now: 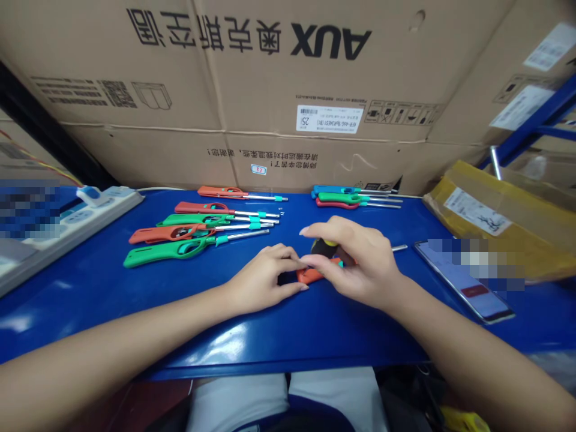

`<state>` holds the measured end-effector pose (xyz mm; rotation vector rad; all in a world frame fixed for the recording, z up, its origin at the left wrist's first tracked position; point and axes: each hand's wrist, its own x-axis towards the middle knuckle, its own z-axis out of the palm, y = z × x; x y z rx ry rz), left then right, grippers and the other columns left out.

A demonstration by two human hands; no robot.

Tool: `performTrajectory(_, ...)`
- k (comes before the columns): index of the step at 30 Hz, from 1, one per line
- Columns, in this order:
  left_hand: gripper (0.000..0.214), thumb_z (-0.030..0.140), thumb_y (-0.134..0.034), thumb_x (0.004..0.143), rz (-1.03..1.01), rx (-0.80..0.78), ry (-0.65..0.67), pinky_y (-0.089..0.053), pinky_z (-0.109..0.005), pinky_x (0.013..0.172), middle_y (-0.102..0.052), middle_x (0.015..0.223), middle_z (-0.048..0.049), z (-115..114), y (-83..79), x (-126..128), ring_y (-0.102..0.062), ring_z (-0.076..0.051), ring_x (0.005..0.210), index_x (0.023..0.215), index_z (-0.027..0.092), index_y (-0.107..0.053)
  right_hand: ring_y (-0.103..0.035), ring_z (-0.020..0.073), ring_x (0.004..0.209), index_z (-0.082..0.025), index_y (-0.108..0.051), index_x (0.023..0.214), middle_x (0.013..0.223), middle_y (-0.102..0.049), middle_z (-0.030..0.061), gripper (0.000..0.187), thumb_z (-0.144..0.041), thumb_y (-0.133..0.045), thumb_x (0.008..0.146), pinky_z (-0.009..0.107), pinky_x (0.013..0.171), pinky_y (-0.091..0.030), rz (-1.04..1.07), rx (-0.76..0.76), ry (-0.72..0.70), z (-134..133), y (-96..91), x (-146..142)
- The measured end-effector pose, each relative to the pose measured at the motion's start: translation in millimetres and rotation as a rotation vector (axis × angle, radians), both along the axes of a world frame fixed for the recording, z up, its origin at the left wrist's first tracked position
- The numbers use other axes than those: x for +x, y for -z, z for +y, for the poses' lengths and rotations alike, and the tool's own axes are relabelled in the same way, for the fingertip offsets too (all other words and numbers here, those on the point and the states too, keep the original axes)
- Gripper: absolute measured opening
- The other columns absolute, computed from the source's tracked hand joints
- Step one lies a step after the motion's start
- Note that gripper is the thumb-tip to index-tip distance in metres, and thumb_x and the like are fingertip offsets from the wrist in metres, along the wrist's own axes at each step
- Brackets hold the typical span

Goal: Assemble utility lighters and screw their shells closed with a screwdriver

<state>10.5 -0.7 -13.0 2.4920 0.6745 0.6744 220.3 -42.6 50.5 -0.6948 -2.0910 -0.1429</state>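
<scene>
An orange long-nosed lighter point(308, 275) lies on the blue table in front of me, its metal tip showing beyond my right hand. My left hand point(265, 279) pinches the handle end of this lighter between thumb and fingers. Over the same lighter, my right hand point(360, 258) is curled round a screwdriver point(324, 248) with a black and yellow handle. The screwdriver's shaft and tip are hidden, as is the lighter's middle under my right hand.
Several orange, red and green lighters point(157, 252) lie to the left. Blue, green and red lighters point(339, 197) sit at the back right. A phone point(468, 282) and a yellow parcel bag point(531, 240) are at right, a power strip point(90, 216) at left. A cardboard box point(252, 90) stands behind.
</scene>
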Motion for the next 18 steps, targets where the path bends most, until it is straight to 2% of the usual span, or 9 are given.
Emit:
performTrajectory(2,0.023,0.029,-0.071,0.093,0.016,0.009,-0.007,-0.051,-0.040,0.092,-0.070,0.108,-0.0072,-2.0,-0.7,0.8,-0.063,-0.024,0.101,0.113,0.020,-0.073,-0.064,0.0135,0.067,-0.020,-0.064,0.115,0.085,-0.071,0.0019,0.021,-0.034,-0.063,0.099,0.025,0.064,-0.051,0.021,0.009,-0.001,0.3,0.7,-0.1)
performTrajectory(4,0.023,0.031,-0.071,0.092,0.011,0.017,-0.003,-0.050,-0.040,0.092,-0.070,0.108,-0.0072,-2.6,-1.0,0.9,-0.063,-0.024,0.101,0.112,0.020,-0.074,-0.068,0.0156,0.080,-0.019,-0.061,0.124,0.098,-0.073,0.0063,0.026,-0.029,-0.047,0.105,0.027,0.073,-0.054,0.050,-0.064,-0.033,-0.3,0.4,0.0)
performTrajectory(6,0.024,0.033,-0.072,0.092,-0.005,0.025,0.004,-0.050,-0.040,0.092,-0.070,0.107,-0.0072,-2.1,-0.6,0.6,-0.063,-0.024,0.101,0.112,0.020,-0.075,-0.070,0.0169,0.095,-0.017,-0.055,0.136,0.113,-0.071,0.0095,0.036,-0.020,-0.037,0.105,0.030,0.084,-0.055,0.066,-0.152,-0.072,-1.0,-0.3,-0.1)
performTrajectory(7,0.024,0.033,-0.072,0.092,-0.013,0.028,0.005,-0.051,-0.039,0.092,-0.070,0.107,-0.0073,-1.7,-0.2,0.4,-0.063,-0.023,0.100,0.112,0.019,-0.075,-0.070,0.0168,0.097,-0.018,-0.053,0.139,0.115,-0.071,0.0093,0.038,-0.018,-0.037,0.104,0.030,0.085,-0.056,0.064,-0.174,-0.083,-1.1,-0.6,-0.2)
performTrajectory(9,0.023,0.033,-0.072,0.092,-0.017,0.034,0.007,-0.051,-0.039,0.091,-0.070,0.107,-0.0074,-0.9,0.7,0.3,-0.063,-0.024,0.101,0.110,0.020,-0.075,-0.070,0.0154,0.089,-0.020,-0.055,0.135,0.104,-0.072,0.0057,0.034,-0.019,-0.047,0.102,0.026,0.080,-0.056,0.057,-0.143,-0.067,-0.1,-0.4,-0.5)
performTrajectory(13,0.023,0.031,-0.073,0.091,-0.009,0.025,0.003,-0.051,-0.040,0.092,-0.071,0.108,-0.0066,-0.6,1.0,0.7,-0.064,-0.024,0.101,0.112,0.022,-0.076,-0.065,0.0118,0.066,-0.022,-0.064,0.110,0.087,-0.072,0.0003,0.020,-0.026,-0.071,0.092,0.022,0.065,-0.054,0.106,0.016,0.016,4.5,3.0,0.5)
performTrajectory(15,0.026,0.033,-0.073,0.092,-0.010,0.020,0.003,-0.051,-0.040,0.090,-0.072,0.105,-0.0063,-0.6,0.7,0.9,-0.064,-0.024,0.098,0.115,0.022,-0.075,-0.065,0.0124,0.066,-0.022,-0.062,0.111,0.090,-0.072,0.0015,0.015,-0.027,-0.063,0.097,0.024,0.065,-0.054,0.128,0.001,0.010,6.0,5.8,1.1)
performTrajectory(18,0.024,0.034,-0.072,0.092,-0.022,0.022,-0.001,-0.051,-0.039,0.089,-0.071,0.102,-0.0065,-0.5,0.6,1.0,-0.063,-0.023,0.096,0.112,0.020,-0.076,-0.070,0.0177,0.093,-0.020,-0.056,0.127,0.107,-0.071,0.0079,0.028,-0.020,-0.043,0.102,0.030,0.080,-0.057,0.160,-0.124,-0.079,5.4,10.1,-1.0)
